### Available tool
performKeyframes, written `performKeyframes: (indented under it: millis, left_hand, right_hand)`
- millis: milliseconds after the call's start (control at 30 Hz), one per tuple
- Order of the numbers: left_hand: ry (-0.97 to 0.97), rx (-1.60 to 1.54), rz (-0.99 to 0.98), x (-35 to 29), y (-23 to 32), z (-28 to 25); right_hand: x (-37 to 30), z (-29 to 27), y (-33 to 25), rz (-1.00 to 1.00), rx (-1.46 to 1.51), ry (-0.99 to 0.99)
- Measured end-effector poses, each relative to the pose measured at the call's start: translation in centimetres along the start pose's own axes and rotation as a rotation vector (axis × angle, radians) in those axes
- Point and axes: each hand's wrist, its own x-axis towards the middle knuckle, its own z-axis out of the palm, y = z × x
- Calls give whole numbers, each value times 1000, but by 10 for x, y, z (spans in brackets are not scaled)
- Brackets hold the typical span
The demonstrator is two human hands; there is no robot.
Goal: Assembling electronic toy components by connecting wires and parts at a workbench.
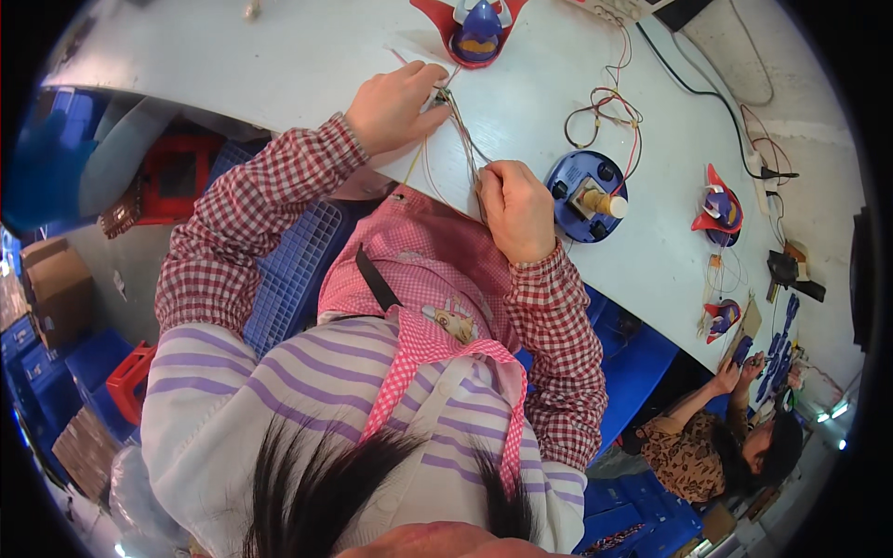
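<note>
dark hair (312, 474), left hand (395, 107) and right hand (518, 212) pinched on wires (462, 133), gripped stretches hidden

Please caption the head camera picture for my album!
Left hand and right hand busy with thin wires at a white table.

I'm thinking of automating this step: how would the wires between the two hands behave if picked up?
The wires look thin and curve slightly, so they would probably flop rather than hold straight. Loose yellow and reddish strands stray toward the table's edge, so they may snag. They are likely light, being so slender.
</note>
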Motion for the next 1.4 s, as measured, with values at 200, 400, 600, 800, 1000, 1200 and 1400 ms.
performKeyframes:
  millis: [200, 400, 600, 800, 1000, 1200, 1400]
  left_hand:
    - [-154, -55, -60, 14, -5, 1]
    - [-251, -185, -133, 19, -3, -5]
    - [-264, -80, -145, 21, 1, 1]
    - [-207, 6, -43, 21, 2, 12]
    - [-152, 49, -1, 18, 4, 15]
    - [-252, -116, -197, 3, 27, -16]
    - [149, -295, -251, -117, 62, -31]
  right_hand:
    - [0, -7, -1, 112, 220, -3]
    - [-2, -14, -2, 509, 762, -110]
    - [-5, -12, -1, 610, 922, -115]
    - [-11, -5, 3, 519, 928, -60]
    - [-11, -3, 3, 479, 924, -17]
    - [-14, 2, 7, 408, 872, -19]
    - [-15, 7, 15, 239, 642, 67]
